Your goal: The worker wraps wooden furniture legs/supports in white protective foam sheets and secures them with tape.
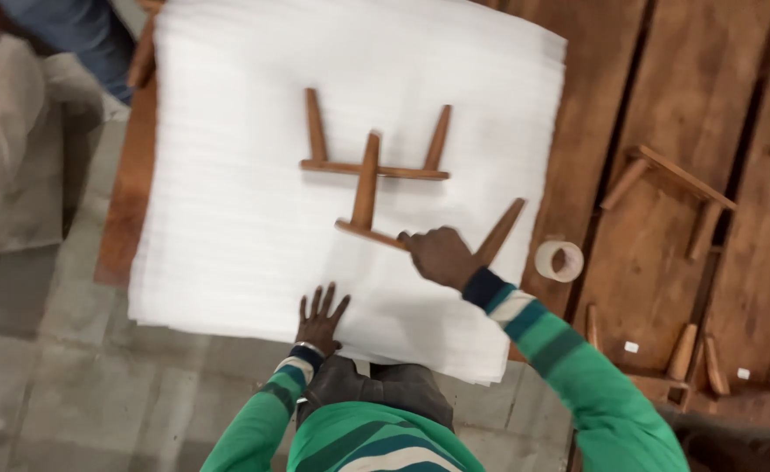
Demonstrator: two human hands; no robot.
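A thick stack of white foam sheets (227, 201) lies on a wooden table (656, 262). Two small wooden leg frames rest on it. The far frame (372, 168) lies flat with two legs pointing away. My right hand (440, 255) is shut on the rail of the near frame (366, 188), whose legs stick up and outward. My left hand (321, 317) lies flat with fingers spread on the foam's near edge, holding nothing. Both sleeves are green with stripes.
A roll of tape (559, 260) sits on the table right of the foam. More wooden leg frames (669, 188) and loose turned legs (683, 351) lie farther right. Another person's blue trouser leg (79, 35) shows at the top left, beside a plastic-covered object (9, 157).
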